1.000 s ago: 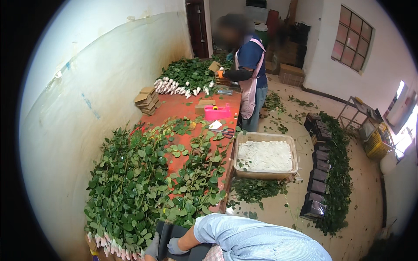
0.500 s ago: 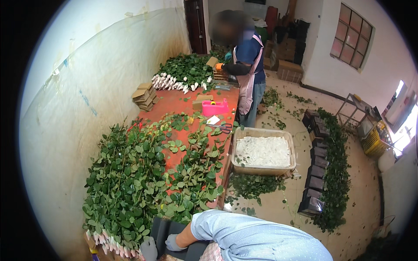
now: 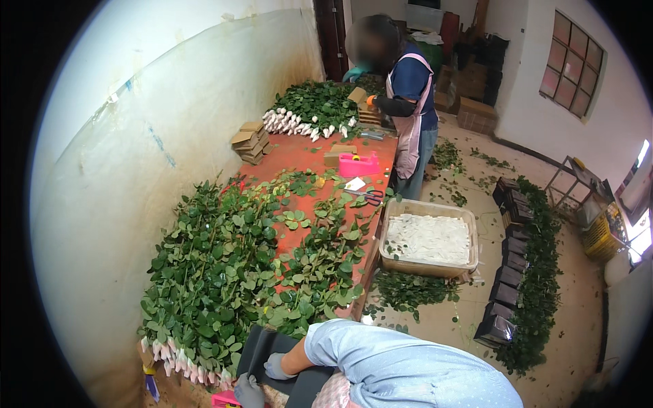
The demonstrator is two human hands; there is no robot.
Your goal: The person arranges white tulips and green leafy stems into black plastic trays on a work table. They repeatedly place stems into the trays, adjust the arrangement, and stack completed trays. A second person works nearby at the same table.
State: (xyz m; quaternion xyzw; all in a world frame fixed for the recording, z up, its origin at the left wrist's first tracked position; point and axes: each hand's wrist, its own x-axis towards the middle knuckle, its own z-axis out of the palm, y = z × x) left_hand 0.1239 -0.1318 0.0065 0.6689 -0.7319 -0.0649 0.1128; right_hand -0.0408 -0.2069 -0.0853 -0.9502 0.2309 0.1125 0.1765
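At the lower edge, a folded black sheet (image 3: 260, 345) lies in front of me, beside the rose bundles. My left hand (image 3: 249, 392), in a grey glove, has its fingers closed at the sheet's near edge. My right hand (image 3: 277, 367), also gloved in grey, is curled on the sheet, its fingertips partly hidden. Roses (image 3: 211, 272) with long leafy stems lie to the left and ahead, their pale pink wrapped heads (image 3: 183, 364) toward me. A pink tape dispenser (image 3: 224, 399) shows just left of my left hand, cut off by the picture's rim.
Across the red table (image 3: 306, 160), a co-worker (image 3: 411, 102) stands by more roses (image 3: 316, 109). Cardboard pieces (image 3: 252, 143), another pink tape dispenser (image 3: 358, 164) and scissors (image 3: 367, 196) lie between. Right of the table are a bin of white pieces (image 3: 428, 239) and a row of black-wrapped bundles (image 3: 507, 285).
The whole view has shifted, so the scene sits further right. My hands stay at the black sheet. A pink tape dispenser now shows beside my left hand.
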